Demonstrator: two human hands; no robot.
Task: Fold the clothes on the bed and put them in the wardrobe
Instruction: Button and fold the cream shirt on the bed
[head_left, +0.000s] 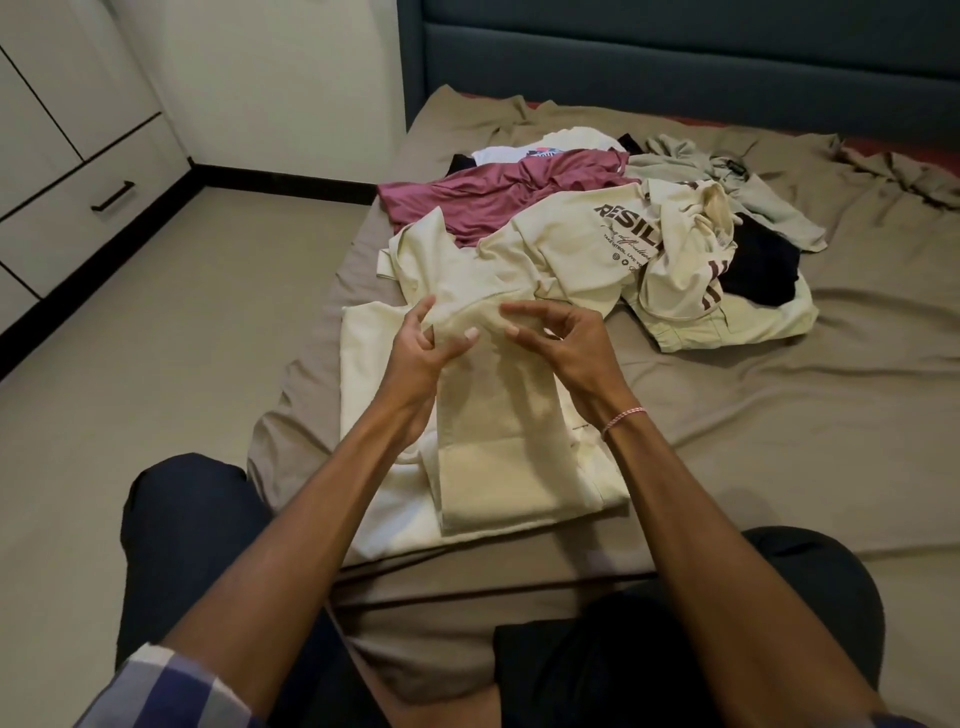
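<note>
A cream garment (498, 447) lies partly folded near the front edge of the bed (753, 415). My left hand (421, 353) pinches its upper folded edge, thumb on top of the cloth. My right hand (561, 343) hovers at the same edge with curled fingers, pinching the fabric. Behind lies a pile: a cream shirt with dark lettering (613, 228), a maroon top (509, 192), a white shirt (524, 150), a grey-green garment (701, 166) and a black piece (758, 265).
White wardrobe doors and a drawer with a black handle (111, 196) stand at the left across the beige floor (182, 338). A dark teal headboard (675, 57) closes the far side. The brown sheet is rumpled at the right. My knees frame the bottom.
</note>
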